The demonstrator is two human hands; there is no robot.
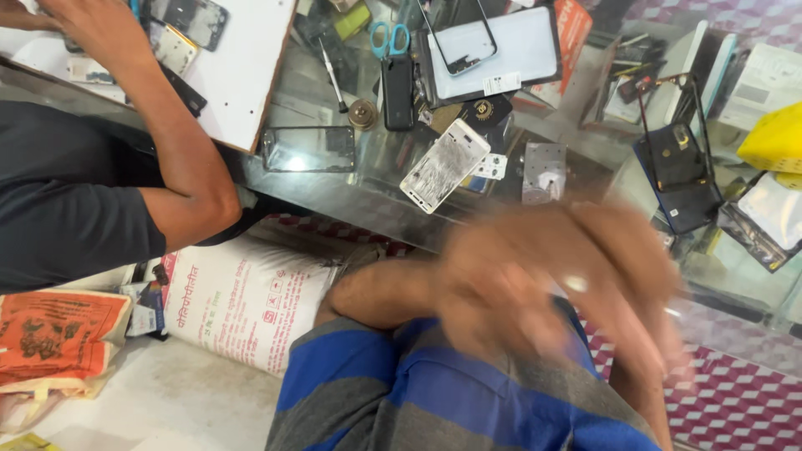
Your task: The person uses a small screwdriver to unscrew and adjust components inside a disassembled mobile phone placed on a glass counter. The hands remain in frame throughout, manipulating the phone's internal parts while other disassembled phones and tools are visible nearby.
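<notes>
Head view: both hands (551, 276) were motion-blurred together, grip not readable. Nearest, the cracked white phone panel (444, 164) looked light, stiff, fragile; safest held by its edges.

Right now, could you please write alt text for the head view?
Blurred hands move in front of a glass counter strewn with phone parts: a cracked white phone panel, a black phone, scissors. Another person's arm leans at left.

We see a glass worktop (351, 196), a pale floor (167, 401) and pink-and-white checkered tiling (735, 401) in daylight.
</notes>
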